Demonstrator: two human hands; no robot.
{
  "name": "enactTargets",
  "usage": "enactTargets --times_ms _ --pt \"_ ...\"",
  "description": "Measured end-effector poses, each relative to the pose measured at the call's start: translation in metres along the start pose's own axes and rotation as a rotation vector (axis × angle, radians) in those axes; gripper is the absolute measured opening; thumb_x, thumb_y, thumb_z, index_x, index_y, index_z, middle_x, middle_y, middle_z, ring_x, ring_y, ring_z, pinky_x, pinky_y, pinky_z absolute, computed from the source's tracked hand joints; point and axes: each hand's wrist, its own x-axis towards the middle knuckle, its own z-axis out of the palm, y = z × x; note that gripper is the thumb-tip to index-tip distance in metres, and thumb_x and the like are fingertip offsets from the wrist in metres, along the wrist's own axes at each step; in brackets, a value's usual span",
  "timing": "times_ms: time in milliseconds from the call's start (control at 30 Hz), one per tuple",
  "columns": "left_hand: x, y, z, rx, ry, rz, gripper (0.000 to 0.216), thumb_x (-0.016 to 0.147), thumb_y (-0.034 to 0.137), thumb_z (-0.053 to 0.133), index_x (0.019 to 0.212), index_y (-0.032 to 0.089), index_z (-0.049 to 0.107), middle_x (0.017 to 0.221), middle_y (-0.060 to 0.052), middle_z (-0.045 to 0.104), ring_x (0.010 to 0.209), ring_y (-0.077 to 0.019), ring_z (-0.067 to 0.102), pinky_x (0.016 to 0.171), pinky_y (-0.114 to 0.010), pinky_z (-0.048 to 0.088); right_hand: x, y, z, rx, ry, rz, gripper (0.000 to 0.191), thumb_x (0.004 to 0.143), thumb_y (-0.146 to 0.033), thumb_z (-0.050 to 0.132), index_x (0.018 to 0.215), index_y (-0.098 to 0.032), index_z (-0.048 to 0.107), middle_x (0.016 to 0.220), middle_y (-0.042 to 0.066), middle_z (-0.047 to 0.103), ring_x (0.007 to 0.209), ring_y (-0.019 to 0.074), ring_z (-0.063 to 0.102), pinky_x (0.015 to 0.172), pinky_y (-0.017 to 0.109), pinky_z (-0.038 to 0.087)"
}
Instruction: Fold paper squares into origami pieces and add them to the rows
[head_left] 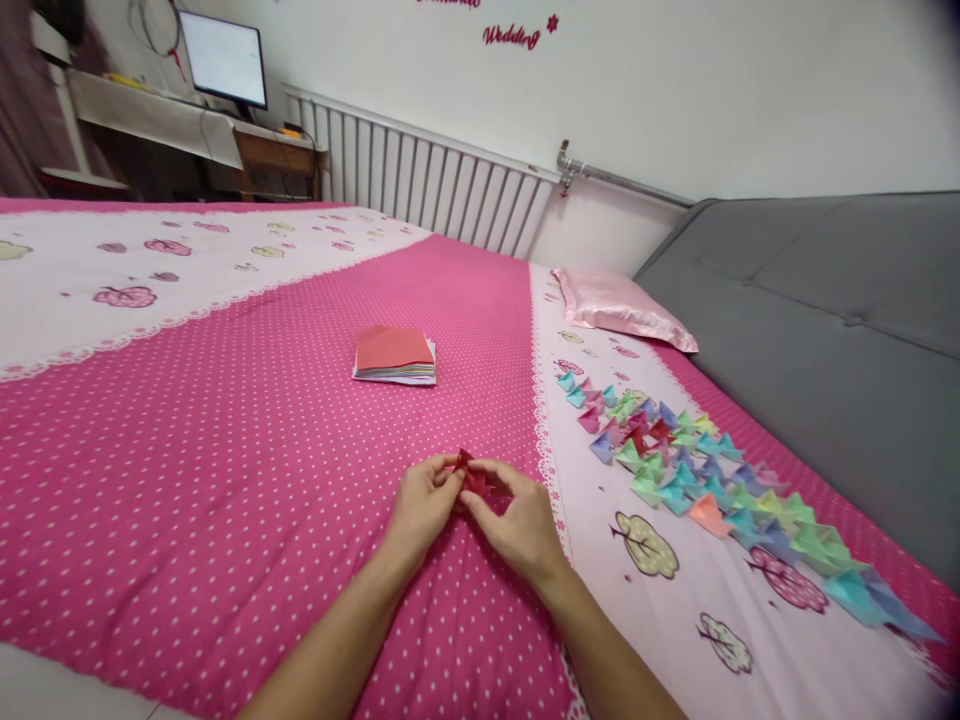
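Note:
Both my hands meet over the pink dotted bedspread [225,480], pinching a small folded red paper piece [471,476] between them. My left hand [421,506] grips its left side with the fingers curled. My right hand [519,522] pinches it from the right, fingers closed on the paper. A stack of coloured paper squares [395,356], red sheet on top, lies farther ahead on the bed. To the right runs a long row of several folded paper shapes [697,470] in blue, green, pink and red.
A pink satin pillow [622,308] lies by the grey padded headboard [825,330] at the right. A white radiator [435,185] lines the far wall. A desk with a monitor [223,60] stands at the back left.

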Motion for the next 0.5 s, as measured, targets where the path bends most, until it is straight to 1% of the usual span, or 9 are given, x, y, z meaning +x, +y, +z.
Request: enactTargets --times_ms 133,233,300,433,500 --pt "-0.001 0.006 0.001 -0.072 0.021 -0.036 0.026 0.067 0.023 0.063 0.089 0.01 0.065 0.073 -0.007 0.069 0.062 -0.0153 0.062 0.057 -0.023 0.047 0.002 -0.003 -0.002 0.143 -0.008 -0.003 0.031 0.072 -0.023 0.061 0.102 -0.021 0.062 0.098 0.005 0.068 0.087 0.0203 0.064 0.081 0.036 0.051" --pt "-0.002 0.01 0.003 -0.118 -0.015 -0.058 0.026 0.066 0.022 0.062 0.09 0.011 0.064 0.075 -0.007 0.068 0.06 -0.0142 0.061 0.057 -0.024 0.046 0.002 -0.004 -0.003 0.246 0.023 0.01 0.029 0.073 -0.025 0.06 0.102 -0.019 0.062 0.099 0.008 0.067 0.089 0.021 0.063 0.081 0.036 0.051" --pt "-0.003 0.012 0.003 -0.134 -0.021 -0.068 0.028 0.067 0.022 0.061 0.092 0.01 0.063 0.072 -0.005 0.067 0.056 -0.0127 0.058 0.055 -0.023 0.046 0.003 -0.001 -0.003 0.318 0.065 0.059 0.027 0.077 -0.029 0.057 0.1 -0.017 0.062 0.098 0.008 0.067 0.089 0.0206 0.063 0.079 0.035 0.052" --pt "-0.005 0.014 0.004 -0.122 0.06 -0.105 0.031 0.068 0.016 0.053 0.098 0.009 0.06 0.069 -0.004 0.065 0.055 -0.0113 0.058 0.052 -0.021 0.044 0.005 0.009 -0.001 0.385 0.169 0.181 0.025 0.082 -0.031 0.05 0.098 -0.016 0.062 0.096 0.008 0.067 0.089 0.0194 0.063 0.081 0.035 0.049" --pt "-0.005 0.015 0.003 -0.114 0.098 -0.135 0.03 0.068 0.015 0.05 0.096 0.009 0.06 0.069 -0.004 0.065 0.056 -0.0117 0.059 0.053 -0.022 0.046 0.006 0.012 0.0 0.386 0.179 0.202 0.024 0.081 -0.031 0.051 0.097 -0.016 0.062 0.096 0.009 0.067 0.088 0.0194 0.063 0.081 0.035 0.049"
